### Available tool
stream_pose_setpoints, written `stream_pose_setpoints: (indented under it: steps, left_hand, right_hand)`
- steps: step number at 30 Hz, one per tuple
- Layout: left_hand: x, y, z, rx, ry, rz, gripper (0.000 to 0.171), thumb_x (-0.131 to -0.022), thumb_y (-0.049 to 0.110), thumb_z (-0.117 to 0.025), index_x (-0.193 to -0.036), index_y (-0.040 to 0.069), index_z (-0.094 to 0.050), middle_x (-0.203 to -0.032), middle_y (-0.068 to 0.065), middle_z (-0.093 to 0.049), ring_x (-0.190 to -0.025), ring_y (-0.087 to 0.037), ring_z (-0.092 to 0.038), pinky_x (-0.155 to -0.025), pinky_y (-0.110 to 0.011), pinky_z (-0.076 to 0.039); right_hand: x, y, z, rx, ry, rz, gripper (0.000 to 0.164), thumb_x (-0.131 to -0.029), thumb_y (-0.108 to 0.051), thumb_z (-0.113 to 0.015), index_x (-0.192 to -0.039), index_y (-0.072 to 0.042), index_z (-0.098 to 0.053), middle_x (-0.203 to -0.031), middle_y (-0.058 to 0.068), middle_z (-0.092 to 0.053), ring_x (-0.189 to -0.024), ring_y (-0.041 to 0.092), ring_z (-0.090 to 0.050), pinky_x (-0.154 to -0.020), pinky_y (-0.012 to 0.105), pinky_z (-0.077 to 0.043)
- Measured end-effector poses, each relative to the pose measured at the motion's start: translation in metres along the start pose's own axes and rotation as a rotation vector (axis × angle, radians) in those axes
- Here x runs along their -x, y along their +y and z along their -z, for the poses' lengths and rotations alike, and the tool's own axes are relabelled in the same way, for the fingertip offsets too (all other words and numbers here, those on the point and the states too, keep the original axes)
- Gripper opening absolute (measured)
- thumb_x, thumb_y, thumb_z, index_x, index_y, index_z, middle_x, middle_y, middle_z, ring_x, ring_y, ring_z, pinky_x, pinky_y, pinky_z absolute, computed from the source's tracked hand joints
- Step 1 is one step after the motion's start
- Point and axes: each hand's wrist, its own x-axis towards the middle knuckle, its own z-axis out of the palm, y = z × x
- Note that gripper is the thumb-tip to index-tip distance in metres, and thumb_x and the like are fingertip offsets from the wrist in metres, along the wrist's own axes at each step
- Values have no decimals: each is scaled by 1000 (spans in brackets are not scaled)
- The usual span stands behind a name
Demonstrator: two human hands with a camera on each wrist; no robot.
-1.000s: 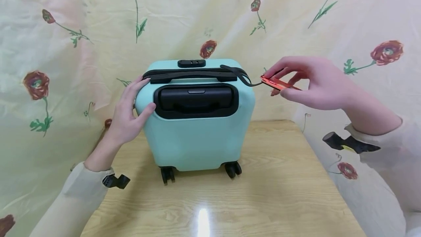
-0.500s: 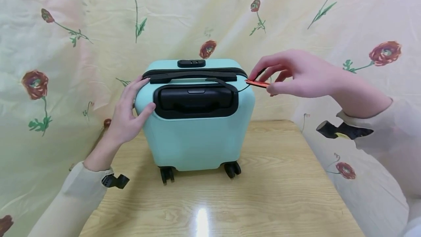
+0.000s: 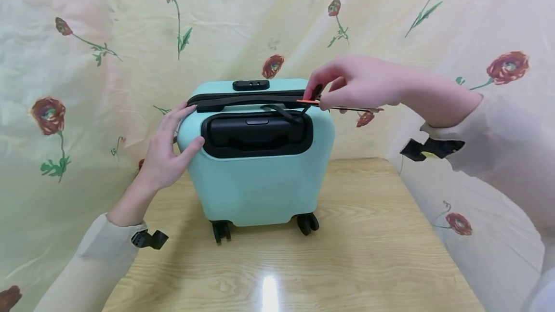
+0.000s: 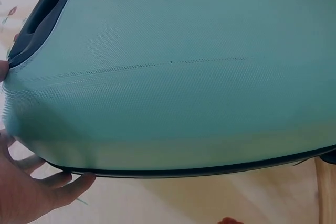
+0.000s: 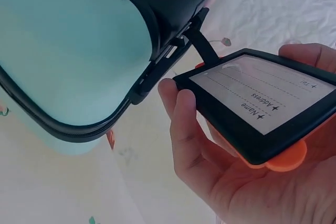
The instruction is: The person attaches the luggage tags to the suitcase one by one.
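Observation:
A mint-green suitcase (image 3: 260,187) stands upright, its black top carry handle (image 3: 253,100) facing me. My left hand (image 3: 166,153) rests on its upper left corner, thumb on the front face and fingers spread along the side edge. By the handle's right end, my right hand (image 3: 362,83) pinches a luggage tag (image 5: 268,90) between thumb and fingers. In the right wrist view the tag has a black frame, an orange back and a card with name and address lines. Its black strap (image 5: 203,48) runs to the handle; whether it passes under is unclear.
The suitcase stands on a wooden table (image 3: 368,235). A combination lock (image 3: 250,85) sits on its top, and a telescopic handle (image 3: 256,131) lies in the front recess. Flower-printed cloth (image 3: 130,23) hangs behind and at both sides.
My right hand has moved left with the luggage tag, from beside the suitcase to the carry handle's right end. The strap's tip has shifted left and lower. My left hand stays in place.

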Motion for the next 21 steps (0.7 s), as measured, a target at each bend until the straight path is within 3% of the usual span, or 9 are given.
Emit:
stream_pose_setpoints:
  steps: [2, 5, 11, 16, 19, 21]
  left_hand:
    - [-1, 1, 1, -8, -6, 0, 64, -101, 24, -68, -161, 19, -46, -173, -12, -32, -157, -40, -36, -102, -79, -47]
    - [-4, 4, 4, -7, -22, -2, 65, -100, 22, -70, -160, 17, -47, -173, -14, -33, -156, -41, -37, -104, -76, -48]
    - [-19, 16, 26, -71, -125, -3, 63, -100, 25, -71, -157, 13, -49, -169, -19, -37, -154, -43, -36, -110, -72, -42]
    - [-61, 44, 56, -178, -285, 13, 47, -108, 31, -59, -149, 8, -58, -157, -18, -55, -148, -39, -46, -115, -67, -38]
    - [-95, 63, 65, -266, -383, -4, 40, -111, 30, -52, -141, 7, -65, -140, -20, -68, -133, -38, -61, -113, -63, -45]
    - [-116, 75, 64, -355, -434, -51, 36, -111, 26, -51, -136, 9, -70, -128, -18, -74, -120, -36, -69, -103, -57, -54]
  right_hand:
    - [-3, -4, 1, 24, 5, 4, 28, -98, -19, -59, -124, -20, -72, -83, 6, -58, -77, 23, -57, -56, 39, -53]
    - [-8, -10, 0, 57, 15, 6, 28, -97, -19, -57, -120, -18, -74, -88, 4, -64, -79, 22, -60, -57, 36, -43]
    - [-16, -20, -3, 74, 21, -10, 30, -96, -20, -54, -117, -19, -76, -94, 5, -66, -75, 22, -56, -69, 36, -46]
    - [-20, -27, -4, 94, 29, -10, 30, -97, -23, -56, -117, -18, -77, -100, 6, -69, -76, 23, -59, -69, 36, -49]
    - [-22, -32, -4, 100, 28, -15, 30, -97, -25, -56, -118, -18, -77, -99, 6, -70, -74, 22, -61, -61, 35, -47]
    - [-25, -36, -5, 106, 22, -16, 29, -98, -27, -57, -118, -18, -76, -98, 6, -70, -72, 24, -62, -60, 35, -48]
